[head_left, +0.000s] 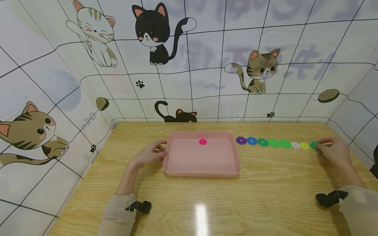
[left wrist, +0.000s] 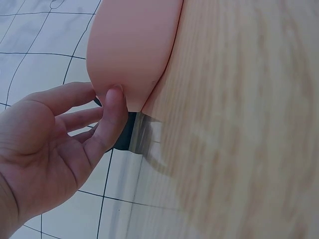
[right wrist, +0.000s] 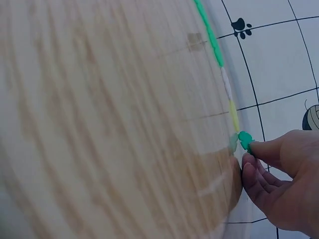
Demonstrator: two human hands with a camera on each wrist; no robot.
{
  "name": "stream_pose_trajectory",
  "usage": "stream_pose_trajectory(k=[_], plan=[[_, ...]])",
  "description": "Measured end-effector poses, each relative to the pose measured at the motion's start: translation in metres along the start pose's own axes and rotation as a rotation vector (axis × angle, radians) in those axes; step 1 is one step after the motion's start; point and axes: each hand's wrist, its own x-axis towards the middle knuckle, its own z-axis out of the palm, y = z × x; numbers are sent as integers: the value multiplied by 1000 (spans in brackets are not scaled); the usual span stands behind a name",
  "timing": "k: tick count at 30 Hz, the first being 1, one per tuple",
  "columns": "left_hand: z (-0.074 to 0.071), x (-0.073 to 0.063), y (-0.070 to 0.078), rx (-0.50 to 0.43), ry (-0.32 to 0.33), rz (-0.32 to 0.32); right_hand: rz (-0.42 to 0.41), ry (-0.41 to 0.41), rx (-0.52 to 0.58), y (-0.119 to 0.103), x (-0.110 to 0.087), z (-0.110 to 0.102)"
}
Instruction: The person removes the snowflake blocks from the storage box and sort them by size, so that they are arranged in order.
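My left hand holds the left end of a shallow pink tray, index finger and thumb against its wall. In the left wrist view, the thumb overlaps the tray's end. A pink flower-shaped disc lies inside the tray. At the far right, my right hand pinches a green flower-shaped disc between thumb and fingertips. That disc is raised on edge in the right wrist view, beside a yellow disc at the row's right end. Whether the two touch cannot be told.
Right of the tray runs a row of flower-shaped discs: purple, blue, several green, white and yellow. The wooden table meets a cat-patterned wall covering at the back and sides.
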Motion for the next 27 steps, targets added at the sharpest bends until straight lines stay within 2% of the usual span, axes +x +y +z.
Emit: stream_pose_trajectory(k=[9, 18, 21, 27], plan=[[1, 2, 1, 3, 0, -1, 10, -27, -117, 2, 3, -4], [2, 1, 2, 1, 3, -8, 4, 11, -153, -1, -1, -3], [1, 0, 2, 8, 6, -8, -35, 35, -182, -8, -6, -1], [1, 0, 1, 0, 6, -8, -173, 45, -180, -31, -12, 9]])
